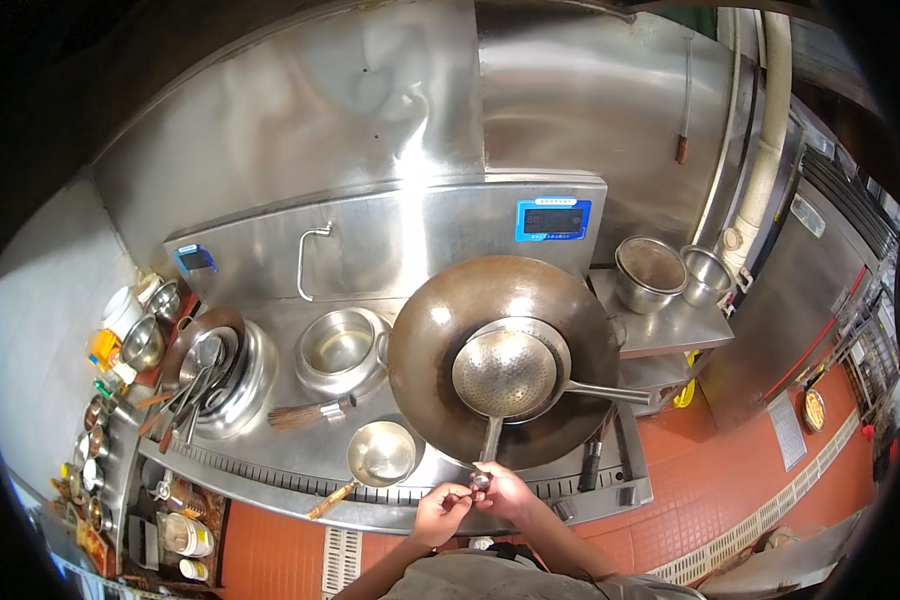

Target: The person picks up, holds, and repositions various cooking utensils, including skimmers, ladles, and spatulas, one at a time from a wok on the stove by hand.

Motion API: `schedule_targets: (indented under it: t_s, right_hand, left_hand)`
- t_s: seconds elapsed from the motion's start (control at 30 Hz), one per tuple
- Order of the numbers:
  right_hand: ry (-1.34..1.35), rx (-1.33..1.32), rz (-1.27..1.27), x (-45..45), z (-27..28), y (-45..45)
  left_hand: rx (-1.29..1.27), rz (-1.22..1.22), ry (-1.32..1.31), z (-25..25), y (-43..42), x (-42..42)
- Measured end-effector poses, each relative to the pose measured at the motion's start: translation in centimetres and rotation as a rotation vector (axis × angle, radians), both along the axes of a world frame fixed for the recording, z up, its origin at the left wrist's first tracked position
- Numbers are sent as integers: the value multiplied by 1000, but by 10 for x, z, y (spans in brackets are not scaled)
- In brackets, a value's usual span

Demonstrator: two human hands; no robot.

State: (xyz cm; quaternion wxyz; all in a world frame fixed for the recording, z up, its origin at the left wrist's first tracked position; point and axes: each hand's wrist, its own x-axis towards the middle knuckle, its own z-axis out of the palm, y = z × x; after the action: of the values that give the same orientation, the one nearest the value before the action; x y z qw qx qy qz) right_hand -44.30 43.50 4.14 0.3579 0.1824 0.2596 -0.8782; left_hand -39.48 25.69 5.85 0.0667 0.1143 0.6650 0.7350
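Note:
A large wok (420,330) sits on the stove. Over it lies a perforated skimmer (505,372), its handle running down toward me, on top of another round metal utensil (545,335) whose handle points right. At the wok's front rim my right hand (508,492) is closed around the end of the skimmer's handle, where a small round shiny piece shows. My left hand (440,513) is beside it, its fingers pinched near that piece; what they hold, if anything, is hidden. Left of my hands is a small pan (382,455) with a wooden handle.
A bamboo brush (310,413) and a steel pot (338,345) stand left of the wok. Farther left, a pan (208,345) holds several ladles. Steel pots (652,275) are on the right-hand shelf (660,330). Seasoning containers line the left wall. A drain grate (342,563) crosses the red floor.

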Motion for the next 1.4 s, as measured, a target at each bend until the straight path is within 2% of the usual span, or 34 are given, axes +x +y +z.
schedule_targets:
  t_s: [0.1, 0.2, 0.37, 0.67, 0.8, 1.0, 1.4]
  right_hand:
    - [-94, 49, 13, -6, -1, -2]
    - [-23, 41, 10, -6, -4, -2]
    - [-52, -25, 50, -9, -14, 13]
    - [102, 112, 25, 14, -6, 14]
    - [165, 149, -9, 20, 22, 4]
    - [246, 256, -57, 27, 78, -50]
    - [434, 177, 201, 49, 108, -247]
  left_hand:
    - [-58, 31, 14, -10, -3, 4]
    - [-83, 81, -14, -13, -5, 10]
    - [-51, 130, -66, -10, -7, 23]
    - [-111, 188, -50, -10, -29, 36]
    - [-59, 215, -54, -14, -49, 42]
    - [-22, 229, -47, 5, -92, 48]
    - [-54, 276, 80, 37, -262, 82]
